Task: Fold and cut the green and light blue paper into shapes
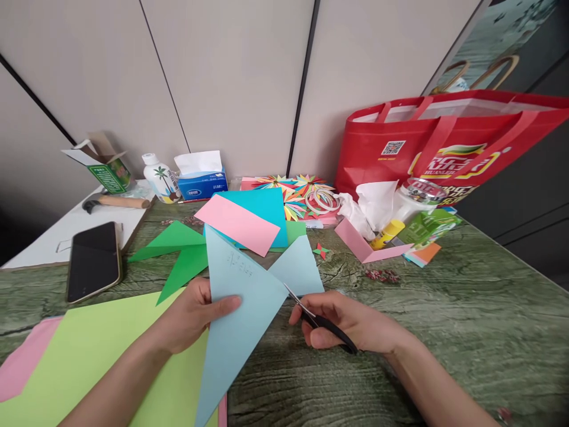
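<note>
A light blue paper triangle (240,332) with faint writing hangs over the table, pinched at its left edge by my left hand (191,317), the thumb on top. My right hand (342,323) is closed round the black handles of scissors (326,325). Their blades point up and left and touch the triangle's right corner. Behind that corner lies another light blue paper piece (300,270). Below my left arm is a yellow-green sheet (111,338), and green folded paper (178,244) lies behind my left hand.
A phone (93,261) and a hammer (120,201) are at the left. Pink paper (237,224), a tissue box (202,185) and a white bottle (160,179) stand or lie at the back. A red bag (400,139) and a glue stick (387,234) are at the right.
</note>
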`<state>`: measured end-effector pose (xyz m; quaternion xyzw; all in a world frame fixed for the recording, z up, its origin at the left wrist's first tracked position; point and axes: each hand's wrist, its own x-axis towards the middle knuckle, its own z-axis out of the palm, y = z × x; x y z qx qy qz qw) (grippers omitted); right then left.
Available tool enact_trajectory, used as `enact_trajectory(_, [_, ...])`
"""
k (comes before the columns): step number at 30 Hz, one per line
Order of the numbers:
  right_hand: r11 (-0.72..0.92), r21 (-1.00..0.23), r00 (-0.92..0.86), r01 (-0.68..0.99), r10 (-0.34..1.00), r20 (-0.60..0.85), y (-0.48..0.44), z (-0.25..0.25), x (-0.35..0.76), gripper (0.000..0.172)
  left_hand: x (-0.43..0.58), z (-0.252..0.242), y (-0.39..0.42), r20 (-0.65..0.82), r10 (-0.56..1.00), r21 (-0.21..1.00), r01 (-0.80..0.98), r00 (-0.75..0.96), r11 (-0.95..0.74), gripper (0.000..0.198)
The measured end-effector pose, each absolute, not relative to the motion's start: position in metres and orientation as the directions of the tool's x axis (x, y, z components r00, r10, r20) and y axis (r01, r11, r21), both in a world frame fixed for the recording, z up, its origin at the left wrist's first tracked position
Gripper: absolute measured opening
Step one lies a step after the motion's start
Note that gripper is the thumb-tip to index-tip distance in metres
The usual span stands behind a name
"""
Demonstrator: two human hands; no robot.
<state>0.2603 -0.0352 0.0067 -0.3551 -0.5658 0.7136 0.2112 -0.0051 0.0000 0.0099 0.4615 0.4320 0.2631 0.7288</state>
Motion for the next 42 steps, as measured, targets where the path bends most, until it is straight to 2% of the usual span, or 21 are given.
enact_trajectory(20, [-0.243, -0.963, -0.648, 0.114, 0.717, -0.258, -0.0357, 0.0078, 0.2592, 0.034, -0.0061, 0.0096, -0.0009, -0.388, 0.764, 0.895, 0.012, 0.516, 0.446, 0.017])
enact_trajectory(28, [-0.212, -0.96, -0.627, 0.182, 0.727, -0.279, -0.0358, 0.0051, 0.2595, 0.034, -0.0063, 0.0096, -0.0009, -0.422, 0.759, 0.878, 0.016, 0.495, 0.478, 0.022])
enact_trajectory(42, [-0.264, -0.951, -0.562, 0.162, 0.767, -0.309, -0.0393, 0.0022, 0.2566, 0.027, -0.0062, 0.0083, -0.001, -0.413, 0.759, 0.879, 0.001, 0.504, 0.477, 0.022])
